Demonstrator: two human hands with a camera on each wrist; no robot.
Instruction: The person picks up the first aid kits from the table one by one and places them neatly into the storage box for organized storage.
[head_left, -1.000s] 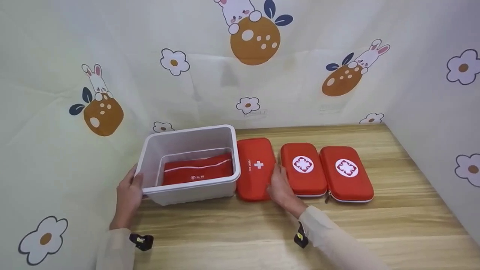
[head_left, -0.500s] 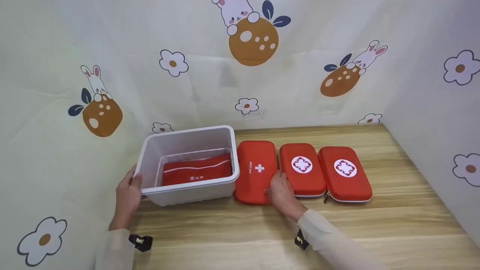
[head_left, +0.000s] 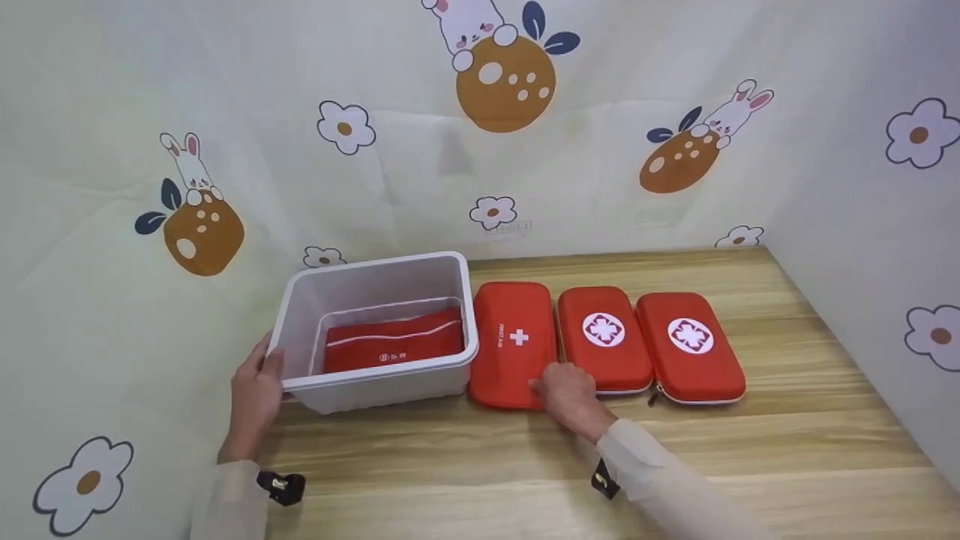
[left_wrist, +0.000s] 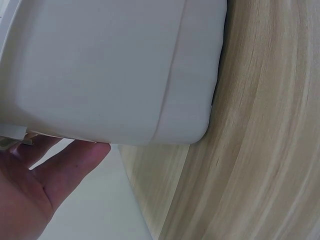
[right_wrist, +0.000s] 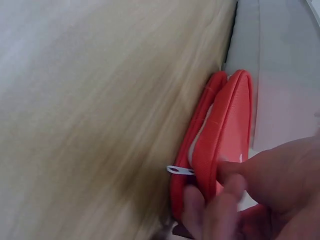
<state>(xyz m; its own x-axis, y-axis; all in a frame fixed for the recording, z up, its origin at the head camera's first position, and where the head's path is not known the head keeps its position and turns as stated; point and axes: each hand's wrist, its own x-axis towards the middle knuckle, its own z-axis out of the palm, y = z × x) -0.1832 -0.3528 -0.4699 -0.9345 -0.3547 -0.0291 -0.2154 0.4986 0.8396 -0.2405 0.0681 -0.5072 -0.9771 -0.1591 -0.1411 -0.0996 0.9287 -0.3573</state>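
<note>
A pale grey plastic bin (head_left: 379, 386) stands at the left, and a red pouch (head_left: 397, 345) with a white line lies inside it. My left hand (head_left: 255, 390) grips the bin's left side at the rim. In the left wrist view, fingers (left_wrist: 75, 165) press against the bin wall under the rim. Right beside the bin lies a flat red first aid case (head_left: 510, 367) with a white cross. My right hand (head_left: 571, 397) pinches its near right corner. The right wrist view shows the thumb on top and the fingers by the zipper pull (right_wrist: 181, 170).
Two thicker red cases lie to the right, a nearer one (head_left: 607, 360) and a farther one (head_left: 694, 360), each with a round white emblem. The wooden table (head_left: 450, 480) meets patterned cloth walls (head_left: 420, 180) at the back and both sides.
The first aid case has shifted slightly toward me and lies flatter. My right hand has slid along its right edge toward the near corner. My left hand stays on the bin.
</note>
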